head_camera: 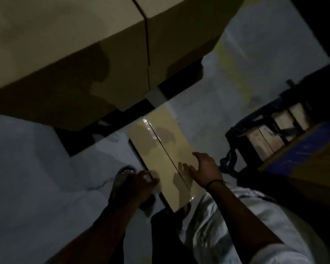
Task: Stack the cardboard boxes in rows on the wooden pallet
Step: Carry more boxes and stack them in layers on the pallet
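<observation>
The right hand (204, 168) is over the right edge of a small box (160, 149). Its fingers are spread, so the grip is open. The left hand (143, 181) is at the box's left edge. It is blurred, so its grip cannot be told. The box lies flat, down by the floor (36, 159), with tape along its top. A sandal (122, 176) is just beside its left side, and bare floor spreads out past that. The box's far end meets the foot of the big boxes (84, 54), which stand side by side. Near on the right is a blue crate (263, 115) with pale things in it, too dim to name.
</observation>
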